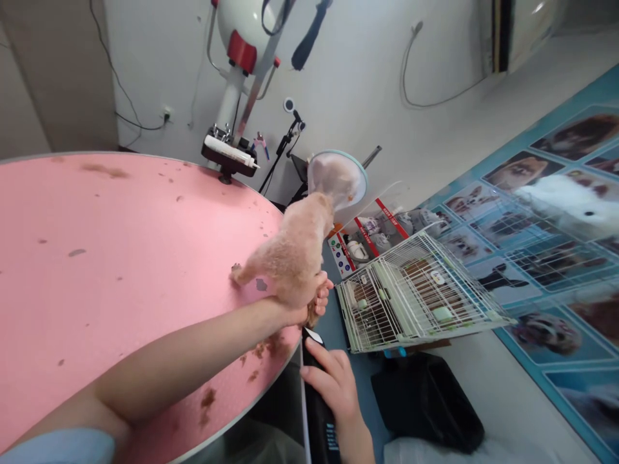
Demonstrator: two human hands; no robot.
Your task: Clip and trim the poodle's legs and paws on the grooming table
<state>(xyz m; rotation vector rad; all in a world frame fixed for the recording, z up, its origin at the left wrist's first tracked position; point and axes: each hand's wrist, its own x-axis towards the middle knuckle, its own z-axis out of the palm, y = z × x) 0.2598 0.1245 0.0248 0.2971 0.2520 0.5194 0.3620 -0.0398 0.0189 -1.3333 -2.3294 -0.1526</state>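
A small pet with short-clipped, pale fur [290,248] stands at the pink table's edge, its rear toward me; whether it is a dog or a cat I cannot tell. Around its neck is a clear cone collar [358,183] with a pale blue rim. My left hand [316,301] reaches under its rear and is closed around a hind leg, whose brownish paw [313,316] pokes out below. In my right hand [338,390] is a black and white hair clipper [316,419], its head close to that paw. Whether the blade touches the fur is hidden.
Clumps of brown hair [207,398] lie on the pink round table [120,245]. A dryer [242,51] on a stand and a black tool holder [229,158] are at the far edge. To the right stand a white wire cage [411,296] and a black bin [430,399].
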